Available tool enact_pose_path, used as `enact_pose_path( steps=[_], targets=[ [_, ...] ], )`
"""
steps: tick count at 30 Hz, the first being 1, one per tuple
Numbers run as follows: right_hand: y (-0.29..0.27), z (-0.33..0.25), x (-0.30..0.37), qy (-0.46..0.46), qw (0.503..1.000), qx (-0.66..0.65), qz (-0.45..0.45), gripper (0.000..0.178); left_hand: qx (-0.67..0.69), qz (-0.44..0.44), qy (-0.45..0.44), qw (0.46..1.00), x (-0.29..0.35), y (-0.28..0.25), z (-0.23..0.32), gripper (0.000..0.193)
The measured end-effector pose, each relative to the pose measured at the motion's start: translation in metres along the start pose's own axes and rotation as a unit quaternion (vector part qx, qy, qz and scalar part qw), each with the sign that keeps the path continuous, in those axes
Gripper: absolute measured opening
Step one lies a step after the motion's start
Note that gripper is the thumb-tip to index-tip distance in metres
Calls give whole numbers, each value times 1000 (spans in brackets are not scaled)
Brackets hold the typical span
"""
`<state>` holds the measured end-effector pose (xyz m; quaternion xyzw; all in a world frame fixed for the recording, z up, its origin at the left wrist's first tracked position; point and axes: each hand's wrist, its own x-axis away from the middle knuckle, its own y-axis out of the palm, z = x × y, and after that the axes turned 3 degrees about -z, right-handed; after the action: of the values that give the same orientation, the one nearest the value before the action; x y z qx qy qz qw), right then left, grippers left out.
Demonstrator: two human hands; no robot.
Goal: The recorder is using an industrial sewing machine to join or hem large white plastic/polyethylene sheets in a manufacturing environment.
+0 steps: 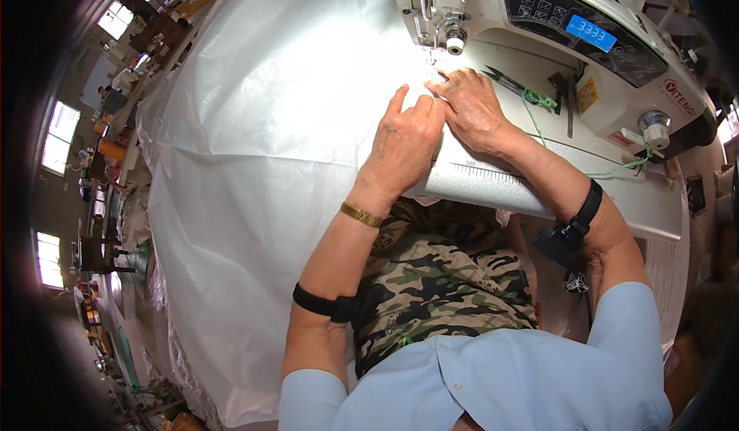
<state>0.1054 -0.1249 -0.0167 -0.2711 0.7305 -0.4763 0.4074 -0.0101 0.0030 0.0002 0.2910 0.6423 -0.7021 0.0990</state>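
Observation:
A large white woven plastic sheet [254, 192] spreads over the left of the view, its far part washed out by bright light. My left hand [408, 135] is closed on its edge, the thumb stuck out and the other fingers curled under. Touching it, my right hand [473, 108] pinches the same edge just below the needle area of a white sewing machine [531, 15]. The presser foot [433, 58] sits right in front of my right fingertips. Glare hides the exact fold between the fingers.
Dark scissors [504, 79] and a tangle of green thread [539, 100] lie on the machine bed, right of my right hand. A ruler strip [489, 173] runs along the bed's front edge. A knob [655, 129] projects at the right. Cluttered benches stand far left.

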Motion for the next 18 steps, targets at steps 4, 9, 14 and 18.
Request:
enact_pose_path(
  steps=[4,9,14,18],
  targets=[
    [-2,2,-1,4,1000,-13,0,32,17,15,-17,1000,-7,8,-4,9],
    [-7,-3,1,-28,998,-53,26,25,70,25,-55,996,-1,8,-3,5],
    [-11,-7,5,-67,993,-82,60,22,93,14,-74,993,1,5,-1,2],
    [-13,-6,7,-97,989,-90,65,17,73,52,-65,994,2,5,0,4]
  ],
)
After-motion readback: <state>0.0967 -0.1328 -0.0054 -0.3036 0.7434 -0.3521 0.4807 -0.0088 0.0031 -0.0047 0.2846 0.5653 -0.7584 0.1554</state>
